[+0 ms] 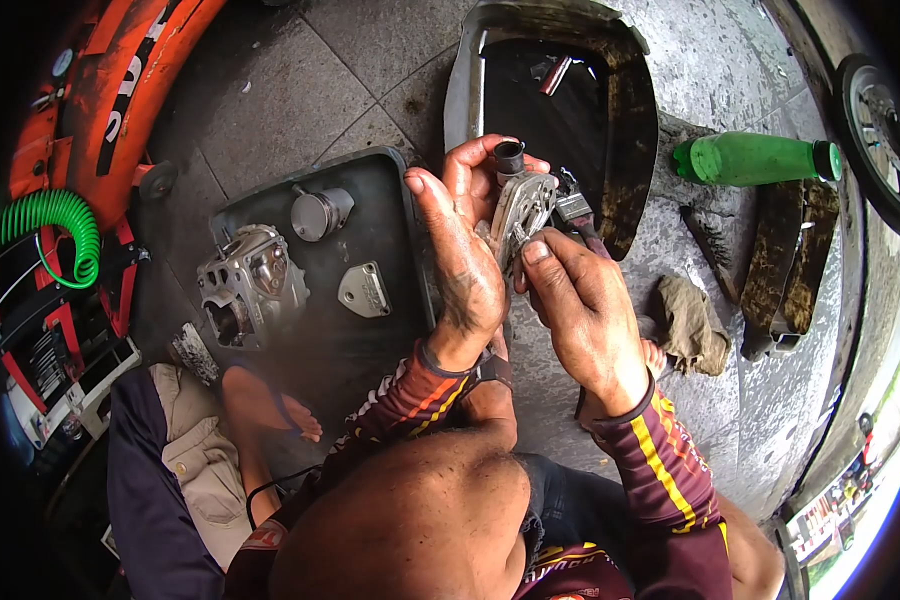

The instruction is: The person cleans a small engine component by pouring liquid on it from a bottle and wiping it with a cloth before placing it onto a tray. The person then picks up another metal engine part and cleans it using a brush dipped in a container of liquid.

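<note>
The left hand [470, 270] grips a flat, silver metal engine part [526, 206] above the grey tiled floor [300, 100]; the right hand [588, 308] is pinched closed at its edge. Grimy, possibly slick fingers could drop it.

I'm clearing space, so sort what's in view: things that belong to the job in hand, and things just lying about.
Likely the job:
- metal part, held by left hand and right hand
- casting, round part and plate, on the tray

Probably just lying about:
- green bottle
- rag
- green hose
</note>
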Demonstrator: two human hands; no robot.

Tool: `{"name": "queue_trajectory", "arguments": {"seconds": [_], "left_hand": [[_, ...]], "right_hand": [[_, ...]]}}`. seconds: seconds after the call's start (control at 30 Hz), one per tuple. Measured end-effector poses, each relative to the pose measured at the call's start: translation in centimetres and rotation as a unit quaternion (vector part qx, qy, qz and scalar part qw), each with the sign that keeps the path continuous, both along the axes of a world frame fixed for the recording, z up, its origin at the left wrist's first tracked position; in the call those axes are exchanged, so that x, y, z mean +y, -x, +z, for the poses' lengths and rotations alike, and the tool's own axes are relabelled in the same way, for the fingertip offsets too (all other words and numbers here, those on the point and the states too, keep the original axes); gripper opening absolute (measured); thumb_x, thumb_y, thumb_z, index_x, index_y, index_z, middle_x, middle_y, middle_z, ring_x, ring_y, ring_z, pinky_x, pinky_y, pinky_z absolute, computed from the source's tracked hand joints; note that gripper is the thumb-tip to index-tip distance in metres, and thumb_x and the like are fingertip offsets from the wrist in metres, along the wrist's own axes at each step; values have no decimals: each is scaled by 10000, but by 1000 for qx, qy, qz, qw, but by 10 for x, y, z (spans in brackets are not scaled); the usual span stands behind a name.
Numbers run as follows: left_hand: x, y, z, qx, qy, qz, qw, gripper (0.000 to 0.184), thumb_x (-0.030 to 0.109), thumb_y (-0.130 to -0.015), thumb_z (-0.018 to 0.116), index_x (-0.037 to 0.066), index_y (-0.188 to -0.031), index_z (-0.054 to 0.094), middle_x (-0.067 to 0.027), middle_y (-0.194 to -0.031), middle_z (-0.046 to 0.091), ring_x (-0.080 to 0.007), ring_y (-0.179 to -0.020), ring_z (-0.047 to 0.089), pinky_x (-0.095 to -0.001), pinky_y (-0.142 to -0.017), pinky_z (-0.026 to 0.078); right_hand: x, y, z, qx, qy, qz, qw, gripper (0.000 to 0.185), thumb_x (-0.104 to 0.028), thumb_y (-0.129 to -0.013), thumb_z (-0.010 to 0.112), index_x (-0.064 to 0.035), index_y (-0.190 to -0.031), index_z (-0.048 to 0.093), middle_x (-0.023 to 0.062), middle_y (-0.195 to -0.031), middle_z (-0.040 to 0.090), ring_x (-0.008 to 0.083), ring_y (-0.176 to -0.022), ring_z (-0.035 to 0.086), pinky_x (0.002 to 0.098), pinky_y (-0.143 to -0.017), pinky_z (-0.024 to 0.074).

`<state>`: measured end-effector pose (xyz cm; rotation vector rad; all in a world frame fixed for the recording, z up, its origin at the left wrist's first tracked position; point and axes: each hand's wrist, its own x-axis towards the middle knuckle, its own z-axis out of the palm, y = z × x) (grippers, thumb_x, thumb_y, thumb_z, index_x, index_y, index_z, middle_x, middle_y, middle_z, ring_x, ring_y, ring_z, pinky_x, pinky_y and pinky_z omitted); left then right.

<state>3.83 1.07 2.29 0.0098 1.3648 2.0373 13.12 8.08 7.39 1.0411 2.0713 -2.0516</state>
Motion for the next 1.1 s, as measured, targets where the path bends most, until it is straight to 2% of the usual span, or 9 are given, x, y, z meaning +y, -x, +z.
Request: {"name": "queue_trajectory", "arguments": {"seconds": [0.1, 0.5, 0.73, 0.9, 0.97, 1.1], "left_hand": [[0, 0, 1, -7, 6, 0, 1000, 918, 790, -941, 124, 14, -1260, 498, -178, -1037, 651, -295, -978, 668, -383, -916, 538], [1, -1, -2, 8, 6, 15, 1000, 908, 776, -951, 112, 19, -1263, 504, -167, -1048, 647, -264, -992, 657, -378, -942, 518], [1, -2, -3, 35, 22, 34, 999, 899, 767, -956, 99, 25, -1261, 506, -164, -1045, 641, -251, -993, 650, -369, -951, 500], [-1, -2, -3, 48, 41, 6, 998, 909, 770, -951, 72, 30, -1254, 504, -154, -1046, 639, -240, -994, 643, -366, -953, 492], [0, -3, -3, 53, 46, 7, 998, 915, 773, -948, 66, 29, -1254, 503, -153, -1046, 640, -238, -993, 642, -365, -955, 491], [3, -5, 0, 69, 66, 6, 995, 929, 781, -941, 59, 26, -1251, 502, -149, -1047, 640, -232, -993, 639, -362, -955, 489]], "right_hand": [[1, 4, 11, -26, 39, -1, 999, 261, -180, -1009, 505, 26, -874, 591, 202, -690, 623, 418, -667, 646, 447, -594, 473], [-6, 2, 2, 26, -149, 15, 988, 194, -160, -996, 521, 8, -916, 574, 236, -688, 612, 445, -697, 637, 490, -605, 476], [-3, 1, 0, 17, -182, 66, 981, 183, -184, -962, 561, -19, -883, 579, 214, -665, 611, 429, -655, 635, 495, -588, 486], [5, 1, 1, 18, -199, 95, 975, 188, -200, -955, 570, -33, -870, 590, 189, -649, 619, 415, -643, 640, 492, -573, 488], [6, 1, 1, 8, -235, 111, 966, 218, -231, -966, 571, -40, -865, 596, 173, -633, 625, 398, -629, 647, 485, -573, 496], [11, 4, 5, -5, -223, 128, 966, 260, -271, -980, 569, -41, -860, 601, 170, -619, 629, 385, -617, 653, 480, -573, 503]]}}
